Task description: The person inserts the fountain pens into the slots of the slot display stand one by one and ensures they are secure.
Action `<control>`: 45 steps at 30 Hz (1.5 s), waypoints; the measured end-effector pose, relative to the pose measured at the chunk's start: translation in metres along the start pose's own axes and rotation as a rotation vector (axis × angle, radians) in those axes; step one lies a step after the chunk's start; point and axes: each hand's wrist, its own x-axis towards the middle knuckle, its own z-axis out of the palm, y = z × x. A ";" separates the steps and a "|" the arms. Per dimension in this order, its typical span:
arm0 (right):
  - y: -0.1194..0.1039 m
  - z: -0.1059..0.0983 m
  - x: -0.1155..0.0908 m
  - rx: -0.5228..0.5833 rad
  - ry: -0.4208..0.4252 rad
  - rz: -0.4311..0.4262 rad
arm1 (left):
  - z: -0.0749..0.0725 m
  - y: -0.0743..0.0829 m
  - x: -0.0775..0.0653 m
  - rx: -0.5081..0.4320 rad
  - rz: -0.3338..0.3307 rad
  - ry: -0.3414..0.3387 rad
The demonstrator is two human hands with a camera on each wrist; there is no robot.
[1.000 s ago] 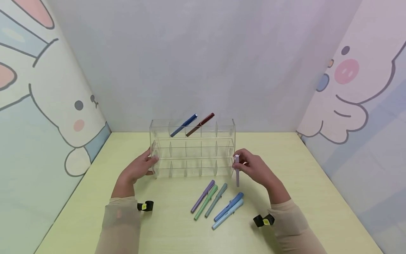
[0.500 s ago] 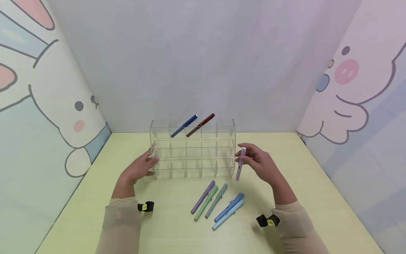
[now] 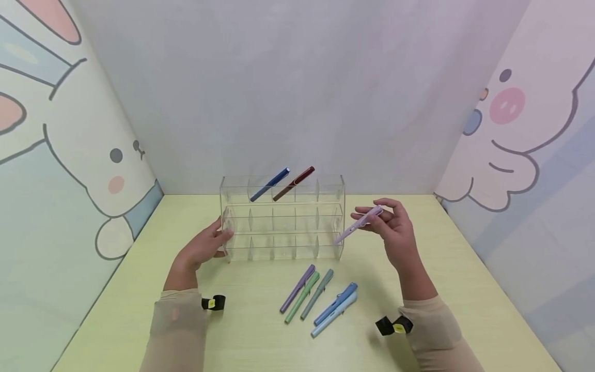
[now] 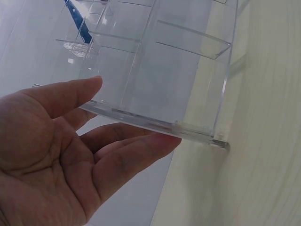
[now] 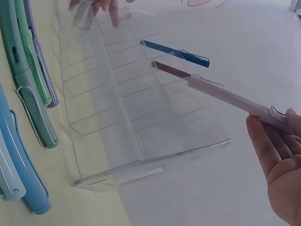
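Pale-yellow tabletop (image 3: 260, 330); clear rack (image 3: 283, 223), centre frame.
Lilac pen (image 3: 359, 225): pinched in right grip (image 3: 395, 231), long axis slanting lower-left toward rack; left grip (image 3: 203, 246) clasps rack's side.

A pale yellow tabletop (image 3: 260, 320), faintly grained, runs back to a plain greyish backdrop (image 3: 288, 93). Over on the left wall (image 3: 42, 227) there's a big white cartoon rabbit (image 3: 83, 134), pink-cheeked; facing it, the right wall (image 3: 548, 248) carries another white cartoon animal (image 3: 548, 67) with a pink oval.
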 end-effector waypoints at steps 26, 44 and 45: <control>-0.010 0.002 0.027 0.514 0.347 -0.052 | -0.001 -0.002 0.003 -0.007 0.025 -0.014; -0.028 0.004 0.125 -0.105 -0.087 0.209 | -0.001 0.001 0.001 0.009 -0.001 0.007; -0.029 0.006 0.131 -0.126 -0.104 0.227 | -0.001 0.001 0.001 0.007 -0.004 0.006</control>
